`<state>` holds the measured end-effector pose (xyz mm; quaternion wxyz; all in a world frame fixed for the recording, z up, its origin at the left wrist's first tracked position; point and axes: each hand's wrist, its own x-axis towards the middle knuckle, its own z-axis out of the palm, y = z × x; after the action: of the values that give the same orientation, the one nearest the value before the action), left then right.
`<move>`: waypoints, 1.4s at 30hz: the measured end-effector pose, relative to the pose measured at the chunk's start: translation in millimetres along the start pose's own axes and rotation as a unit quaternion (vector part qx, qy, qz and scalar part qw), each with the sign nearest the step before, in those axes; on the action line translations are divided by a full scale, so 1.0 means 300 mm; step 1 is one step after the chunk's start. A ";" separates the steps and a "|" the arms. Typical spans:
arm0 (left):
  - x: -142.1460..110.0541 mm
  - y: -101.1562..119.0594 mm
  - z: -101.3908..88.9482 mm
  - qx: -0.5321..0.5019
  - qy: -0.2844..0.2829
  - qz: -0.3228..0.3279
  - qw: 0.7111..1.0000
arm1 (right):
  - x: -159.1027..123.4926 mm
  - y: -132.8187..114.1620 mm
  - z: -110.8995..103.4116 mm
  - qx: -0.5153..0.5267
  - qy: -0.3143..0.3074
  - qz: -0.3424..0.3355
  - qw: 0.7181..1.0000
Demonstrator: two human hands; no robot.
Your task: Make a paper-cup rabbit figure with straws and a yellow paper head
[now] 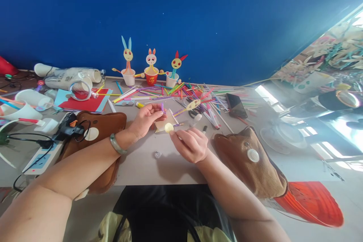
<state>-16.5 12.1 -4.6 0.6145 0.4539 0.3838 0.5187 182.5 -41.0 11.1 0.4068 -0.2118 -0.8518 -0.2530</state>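
My left hand (146,118) pinches a piece of pale yellow paper (163,124) and a purple straw (162,107) just above the table. My right hand (190,144) holds a small pale yellow round disc (169,127) against that paper, fingers curled. A green bangle (117,144) sits on my left wrist. Just behind the hands lies a yellow paper face on a purple straw (193,104). A small clear bead (157,154) rests on the table below the hands.
Three paper-cup rabbit figures (151,69) stand at the back by the blue wall. Several coloured straws (176,92), a phone (236,105), red and blue paper (85,103), stacked cups (76,77), a power strip (39,160) and two brown plush cushions (249,162) surround the work spot.
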 end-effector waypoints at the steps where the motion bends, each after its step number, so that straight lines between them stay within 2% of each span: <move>1: 0.002 0.002 0.000 -0.005 -0.004 0.001 1.000 | 0.000 0.000 0.002 0.006 0.004 0.005 1.000; 5: -0.007 0.017 0.003 0.004 -0.007 0.000 1.000 | 0.009 0.000 0.014 0.003 0.031 0.010 0.999; 7: -0.023 0.030 0.009 0.040 0.007 0.006 0.999 | 0.005 0.003 0.025 -0.005 0.023 0.025 0.999; 11: -0.063 0.064 0.026 0.123 0.036 0.071 0.989 | -0.019 0.015 0.050 0.010 -0.007 0.070 0.997; 17: -0.101 0.116 0.049 0.200 -0.053 0.089 0.974 | -0.022 0.027 0.057 -0.015 -0.046 0.074 0.996; 22: -0.097 0.124 0.041 0.183 -0.074 0.082 0.977 | -0.011 0.026 0.055 -0.004 -0.046 0.059 0.997; 25: -0.081 0.112 0.028 0.176 -0.081 0.073 0.978 | -0.013 0.026 0.058 -0.034 -0.064 0.043 0.996; 27: -0.068 0.097 0.019 0.164 -0.089 0.063 0.980 | -0.015 0.022 0.056 -0.030 -0.076 0.056 0.995; 29: -0.055 0.080 0.010 0.152 -0.092 0.043 0.983 | -0.017 0.006 0.046 -0.012 -0.064 0.097 0.993; 32: -0.043 0.055 0.004 0.156 -0.076 0.009 0.985 | -0.021 -0.050 0.015 0.038 -0.038 0.208 0.977; 34: -0.040 0.043 0.005 0.174 -0.070 -0.011 0.982 | -0.028 -0.104 -0.013 0.115 -0.076 0.283 0.949; 37: -0.042 0.025 0.012 0.215 -0.082 -0.046 0.972 | -0.052 -0.170 -0.051 0.223 -0.162 0.379 0.883; 39: -0.045 0.011 0.018 0.248 -0.093 -0.070 0.962 | -0.077 -0.176 -0.070 0.211 -0.146 0.440 0.860; 42: -0.051 -0.010 0.026 0.298 -0.123 -0.086 0.943 | -0.122 -0.107 -0.088 0.093 -0.085 0.519 0.846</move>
<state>-10.8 -4.4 -5.3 0.5358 0.6416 0.4799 0.2662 201.0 -87.9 -12.2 0.4229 -0.6046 -0.6684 0.0943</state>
